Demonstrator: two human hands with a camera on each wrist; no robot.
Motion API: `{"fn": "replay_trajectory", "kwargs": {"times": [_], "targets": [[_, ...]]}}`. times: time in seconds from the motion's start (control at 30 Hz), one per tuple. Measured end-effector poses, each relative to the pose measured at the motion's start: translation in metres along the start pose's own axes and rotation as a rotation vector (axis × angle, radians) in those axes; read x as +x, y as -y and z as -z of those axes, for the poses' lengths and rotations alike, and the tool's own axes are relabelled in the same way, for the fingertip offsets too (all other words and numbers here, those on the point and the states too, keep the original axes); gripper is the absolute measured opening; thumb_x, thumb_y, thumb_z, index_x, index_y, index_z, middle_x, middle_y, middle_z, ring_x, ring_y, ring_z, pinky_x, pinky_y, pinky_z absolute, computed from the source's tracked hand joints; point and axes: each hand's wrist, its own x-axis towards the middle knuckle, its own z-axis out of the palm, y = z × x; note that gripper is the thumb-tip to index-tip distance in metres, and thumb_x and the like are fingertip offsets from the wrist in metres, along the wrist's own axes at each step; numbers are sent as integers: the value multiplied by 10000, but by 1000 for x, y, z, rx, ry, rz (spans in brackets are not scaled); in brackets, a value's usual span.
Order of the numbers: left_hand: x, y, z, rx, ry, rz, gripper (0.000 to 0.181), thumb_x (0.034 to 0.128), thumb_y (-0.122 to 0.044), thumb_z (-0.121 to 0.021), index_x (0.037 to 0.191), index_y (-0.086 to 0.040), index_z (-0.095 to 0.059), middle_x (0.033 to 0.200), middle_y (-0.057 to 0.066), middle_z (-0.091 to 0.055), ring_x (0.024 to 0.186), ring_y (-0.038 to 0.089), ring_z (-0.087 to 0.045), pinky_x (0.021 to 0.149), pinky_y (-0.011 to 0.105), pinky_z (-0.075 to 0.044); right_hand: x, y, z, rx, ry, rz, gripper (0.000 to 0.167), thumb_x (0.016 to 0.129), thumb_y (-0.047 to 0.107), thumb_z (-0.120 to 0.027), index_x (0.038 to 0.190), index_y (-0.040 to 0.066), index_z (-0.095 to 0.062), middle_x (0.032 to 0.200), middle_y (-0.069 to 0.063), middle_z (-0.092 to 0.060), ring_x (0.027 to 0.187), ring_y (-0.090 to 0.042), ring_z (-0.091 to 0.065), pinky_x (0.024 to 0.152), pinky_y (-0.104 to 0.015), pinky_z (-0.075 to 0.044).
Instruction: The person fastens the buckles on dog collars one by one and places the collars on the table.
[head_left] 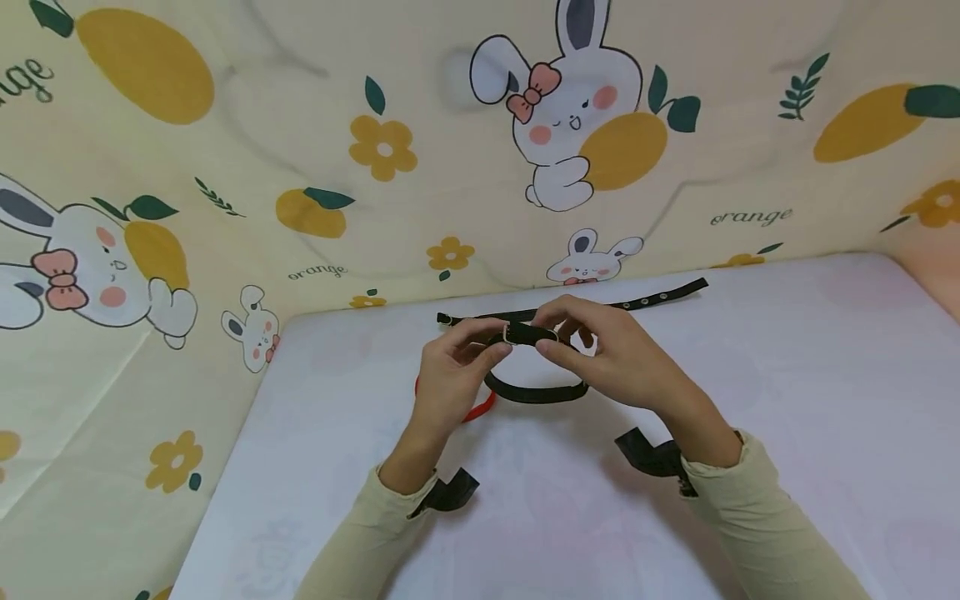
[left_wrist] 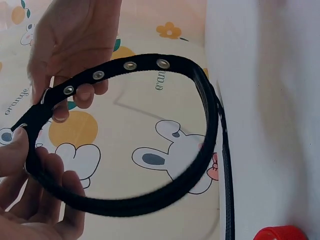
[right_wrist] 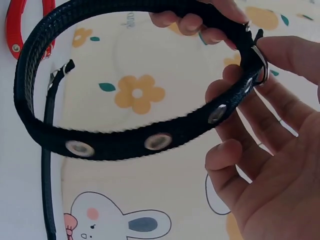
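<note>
A black collar [head_left: 536, 395] with metal eyelets is looped into a ring and held up above the table. My left hand [head_left: 450, 367] pinches it beside the metal buckle [head_left: 507, 333], thumb against the strap. On the other side of the buckle, my right hand [head_left: 607, 350] pinches the strap between thumb and fingers. In the right wrist view, a metal ring [right_wrist: 262, 65] sits by the right fingertips, and eyelets run along the band. The left wrist view shows the collar's loop [left_wrist: 135, 205] hanging out from both hands.
A second black strap [head_left: 663, 297] with eyelets lies flat along the back of the white table [head_left: 300, 467]. A red collar [head_left: 480, 408] lies on the table, partly behind the left hand. A printed cloth [head_left: 450, 167] rises behind the table's back edge.
</note>
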Motion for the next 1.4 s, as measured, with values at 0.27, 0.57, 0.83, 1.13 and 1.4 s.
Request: {"fn": "replay_trajectory", "kwargs": {"times": [0.27, 0.57, 0.83, 1.13, 1.4], "targets": [[-1, 2, -1, 8, -26, -77, 270, 844, -5, -742, 1110, -2, -698, 1059, 181, -692, 927, 170, -676, 839, 256, -550, 2, 2, 0, -29, 24, -33, 173, 926, 219, -692, 1090, 259, -651, 1037, 108, -678, 878, -85, -623, 760, -300, -438], [-1, 1, 0, 28, 38, -116, 231, 901, -24, -701, 1131, -19, -691, 1039, 144, -637, 973, 173, -606, 814, 247, -518, 1, 1, -2, -50, -16, 2, 202, 901, 182, -718, 1097, 212, -679, 1014, 88, -690, 853, -79, -617, 725, -282, -441], [0, -2, 0, 60, 41, -82, 255, 892, -73, -732, 1144, -56, -696, 1025, 118, -605, 996, 186, -584, 761, 202, -504, 2, 2, -4, -58, -39, 37, 222, 891, 245, -754, 1097, 219, -675, 955, 112, -655, 843, -60, -562, 714, -272, -427], [-1, 0, -3, 7, 56, -30, 221, 926, -46, -674, 1140, -31, -618, 1087, 134, -619, 1036, 194, -601, 869, 246, -490, 2, -1, -7, -116, -80, 65, 226, 860, 247, -791, 1066, 192, -715, 896, 100, -661, 824, -49, -560, 701, -294, -473], [0, -2, 0, -71, 54, 62, 267, 977, -34, -556, 1229, 2, -476, 1210, 219, -591, 1143, 294, -611, 1016, 336, -520, 2, -5, -1, -137, -97, 38, 214, 877, 280, -774, 1074, 208, -735, 928, 98, -703, 855, -49, -600, 751, -338, -500]]}}
